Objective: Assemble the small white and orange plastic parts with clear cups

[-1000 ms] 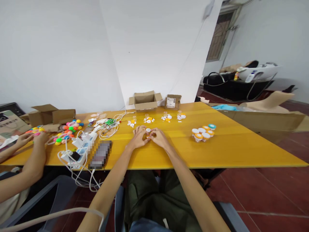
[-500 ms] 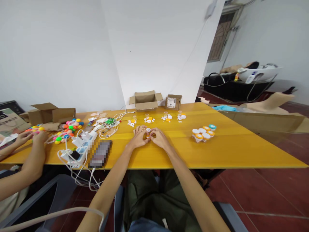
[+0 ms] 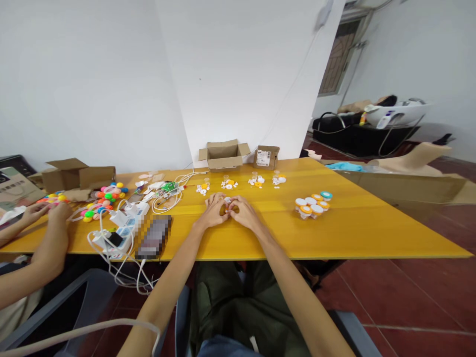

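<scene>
Head view, the only one: both your hands are down on the yellow table [image 3: 353,225], wrists on the top and fingertips meeting in the middle. Left hand [image 3: 211,214] and right hand [image 3: 242,213] have their fingers curled in and pinched together on one small part [image 3: 227,202], white with a bit of orange. It sits right between the two sets of fingertips, touching both. It's too small to say exactly how each finger grips it. Just past your fingers is a row of little piles of white and orange parts [image 3: 229,183]. Farther past them, by the wall, are an open cardboard box [image 3: 224,154] and a small labelled box [image 3: 266,157]. Off to the right of your right fingers, well apart, is a tight cluster of small jars [image 3: 312,204] with orange, white and teal lids. Left of your left fingers is a blurred dark flat object [image 3: 153,237], then a power strip [image 3: 124,229] tangled in white cables. Far left of your fingers, another person's hand [image 3: 56,212] rests on the table edge near a heap of bright plastic balls [image 3: 107,194].
</scene>
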Demonstrator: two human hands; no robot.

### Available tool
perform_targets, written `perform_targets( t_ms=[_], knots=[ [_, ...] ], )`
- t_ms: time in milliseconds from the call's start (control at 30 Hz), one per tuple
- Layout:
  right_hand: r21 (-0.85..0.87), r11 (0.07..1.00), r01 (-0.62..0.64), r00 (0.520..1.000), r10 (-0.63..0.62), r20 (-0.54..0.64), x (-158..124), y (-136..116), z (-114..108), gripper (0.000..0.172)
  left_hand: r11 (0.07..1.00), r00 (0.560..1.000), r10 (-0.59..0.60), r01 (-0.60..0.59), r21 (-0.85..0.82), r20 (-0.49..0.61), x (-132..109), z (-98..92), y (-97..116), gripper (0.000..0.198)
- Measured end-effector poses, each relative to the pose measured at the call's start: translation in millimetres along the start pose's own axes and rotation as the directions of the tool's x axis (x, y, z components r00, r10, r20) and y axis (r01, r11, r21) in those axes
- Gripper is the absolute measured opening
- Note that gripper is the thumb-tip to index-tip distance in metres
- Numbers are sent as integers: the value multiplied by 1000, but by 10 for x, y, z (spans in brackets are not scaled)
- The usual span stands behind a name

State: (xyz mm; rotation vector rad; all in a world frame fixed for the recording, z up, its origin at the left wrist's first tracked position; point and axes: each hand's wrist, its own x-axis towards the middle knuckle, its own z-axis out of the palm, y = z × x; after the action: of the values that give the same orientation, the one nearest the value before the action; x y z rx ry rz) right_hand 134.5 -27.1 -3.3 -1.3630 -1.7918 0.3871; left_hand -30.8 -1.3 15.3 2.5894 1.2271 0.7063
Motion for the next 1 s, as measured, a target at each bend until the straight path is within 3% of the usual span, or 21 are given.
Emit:
perform_targets(
  t_ms=[400,667,1000],
  knots=[
    [-39,995,95,995,-94,26,-6,44,-2,13,1000,1000,16,-16,-13,22,3,-3,3,21],
    [-181,958,221,975,-216,49,-56,10,-66,20,1000,999,18,-18,-26,31,10,-33,56,35],
    [-396,849,349,933,-353,66,-57,42,-34,20,1000,999,8,-8,-10,49,12,-39,59,27]
  ],
)
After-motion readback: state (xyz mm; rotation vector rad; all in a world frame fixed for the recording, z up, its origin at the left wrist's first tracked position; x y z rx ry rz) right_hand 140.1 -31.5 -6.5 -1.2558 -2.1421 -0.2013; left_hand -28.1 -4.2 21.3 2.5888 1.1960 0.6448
